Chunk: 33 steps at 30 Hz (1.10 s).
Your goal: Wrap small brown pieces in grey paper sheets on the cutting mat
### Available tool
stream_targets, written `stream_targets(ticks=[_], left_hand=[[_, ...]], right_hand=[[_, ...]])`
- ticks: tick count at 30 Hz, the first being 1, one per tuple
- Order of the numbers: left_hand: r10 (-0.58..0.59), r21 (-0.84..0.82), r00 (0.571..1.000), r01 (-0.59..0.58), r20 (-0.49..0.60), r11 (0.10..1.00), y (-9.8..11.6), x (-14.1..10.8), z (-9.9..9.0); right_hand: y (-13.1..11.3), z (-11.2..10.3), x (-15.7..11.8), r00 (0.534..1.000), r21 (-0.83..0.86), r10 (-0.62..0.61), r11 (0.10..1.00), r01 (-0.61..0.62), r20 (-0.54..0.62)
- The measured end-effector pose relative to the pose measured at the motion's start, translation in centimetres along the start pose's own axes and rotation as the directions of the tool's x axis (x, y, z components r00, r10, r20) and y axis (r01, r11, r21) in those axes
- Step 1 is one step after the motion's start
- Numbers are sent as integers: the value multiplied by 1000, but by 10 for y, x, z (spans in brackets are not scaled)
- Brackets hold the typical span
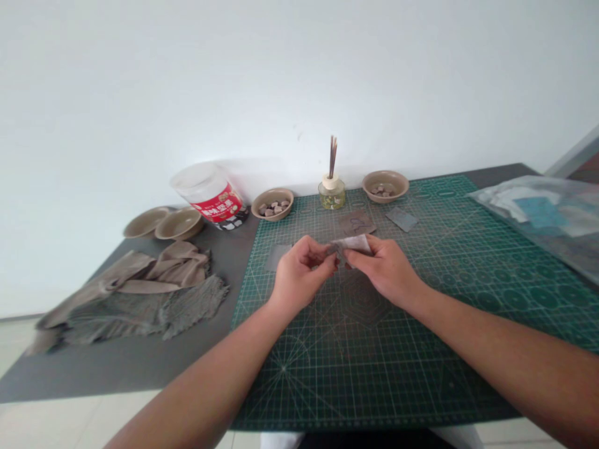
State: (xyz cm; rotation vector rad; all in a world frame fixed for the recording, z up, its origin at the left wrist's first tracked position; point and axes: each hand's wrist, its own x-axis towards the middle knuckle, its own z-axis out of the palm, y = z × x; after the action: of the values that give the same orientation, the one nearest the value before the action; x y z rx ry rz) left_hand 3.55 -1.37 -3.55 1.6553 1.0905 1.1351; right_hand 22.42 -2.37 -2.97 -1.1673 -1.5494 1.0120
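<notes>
Over the mat, my two hands meet with their fingers close together. My right hand (386, 265) is closed on a folded, pale grey-white sheet (354, 244), pinched between thumb and fingers. My left hand (303, 269) pinches a small greyish-brown piece (332, 249) against the sheet's left end; fingers partly hide it, and its exact kind is unclear. Just beyond lies a brown square sheet (358, 222) with dark handwriting. A grey square sheet (401, 219) is to its right. Another grey sheet (277, 257) lies partly behind my left hand.
A green cutting mat (299, 386) covers much of the dark table. Along the wall stand a bowl of small brown pieces (272, 193), a reed diffuser (332, 193) and another bowl (385, 176). Leftward are a red-labelled tub (218, 202), two bowls (180, 232) and cloth (135, 299); rightward, a plastic bag (575, 237).
</notes>
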Motion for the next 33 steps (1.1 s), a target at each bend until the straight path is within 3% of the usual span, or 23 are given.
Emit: stream_targets(ticks=[2,4,7,10,18,23,26,28,31,33], left_hand=[[19,39,1000,-18,-14,999,1,0,0],[28,72,999,-26,-28,997,0,0,0],[8,79,1000,-7,-23,997,-3,2,-1],[4,68,1000,-3,-17,998,-6,3,-2],[13,37,1000,-13,-5,999,3,-1,0],[101,48,983,-95,-153,994,5,9,-9],[138,45,951,-130,-276,990,3,17,-18],[117,18,947,-117,-300,993,1,21,-22],[109,-25,958,-119,-266,993,1,21,-24],[108,-22,966,-116,-234,993,0,20,-23]], right_hand=[[2,1,1,997,38,57,998,-58,44],[1,1,0,999,19,45,999,-45,-10],[-5,1,-3,985,-97,-134,988,124,-110],[-9,1,-5,966,-145,-251,960,240,-61],[-1,0,-1,992,-196,-122,974,113,-34],[-11,-3,-3,997,-137,-57,989,49,-56],[-13,-1,-6,992,-2,51,999,-51,112],[-10,3,-7,967,15,89,995,-95,239],[-1,10,-9,984,-207,-38,976,74,173],[3,12,-9,976,-400,-198,890,218,92]])
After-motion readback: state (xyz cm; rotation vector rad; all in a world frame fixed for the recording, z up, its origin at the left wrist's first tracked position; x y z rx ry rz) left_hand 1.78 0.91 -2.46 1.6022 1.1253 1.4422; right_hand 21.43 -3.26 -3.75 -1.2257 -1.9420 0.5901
